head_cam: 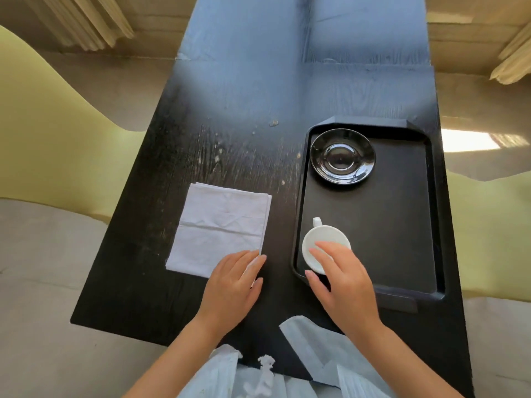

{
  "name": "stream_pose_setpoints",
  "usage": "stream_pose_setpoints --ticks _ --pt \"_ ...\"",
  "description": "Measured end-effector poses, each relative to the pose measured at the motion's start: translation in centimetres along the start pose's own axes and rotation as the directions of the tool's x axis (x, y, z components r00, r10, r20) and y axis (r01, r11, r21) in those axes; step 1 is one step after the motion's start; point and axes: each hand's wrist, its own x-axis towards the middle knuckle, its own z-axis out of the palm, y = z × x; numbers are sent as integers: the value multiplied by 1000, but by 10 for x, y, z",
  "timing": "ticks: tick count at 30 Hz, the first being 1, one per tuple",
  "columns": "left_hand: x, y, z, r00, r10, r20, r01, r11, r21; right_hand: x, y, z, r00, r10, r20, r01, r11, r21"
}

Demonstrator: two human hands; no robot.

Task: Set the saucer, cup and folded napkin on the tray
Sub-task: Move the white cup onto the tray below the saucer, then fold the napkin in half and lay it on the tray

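The left hand [234, 285] is laid flat, fingers together, on the near right corner of the folded white napkin [219, 229], which is lying on the dark table [230, 110]. The right hand [342, 278] is spread over the white cup [319, 248], which is standing in the near left part of the black tray [396, 225]. The black saucer [342, 156] is placed in the tray's far left corner.

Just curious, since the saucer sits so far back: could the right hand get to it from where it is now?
Probably yes. The right hand rests on the cup at the tray's near end, and only bare tray floor lies between it and the saucer.
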Motion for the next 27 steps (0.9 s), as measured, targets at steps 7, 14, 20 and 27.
stream_pose_setpoints --ticks 7,14,20,27 --pt "-37 -87 -26 989 -92 113 89 996 27 5 -81 76 987 4 163 14 994 -110" --pt "-45 -161 -8 909 -41 415 -29 987 160 2 -97 139 891 110 441 79 918 -388" --pt "-40 -193 10 866 87 492 -168 978 123 0 -100 153 923 118 367 65 890 -450" --pt "-48 -205 7 888 182 422 -234 969 74 -4 -97 153 947 23 321 140 868 -476"
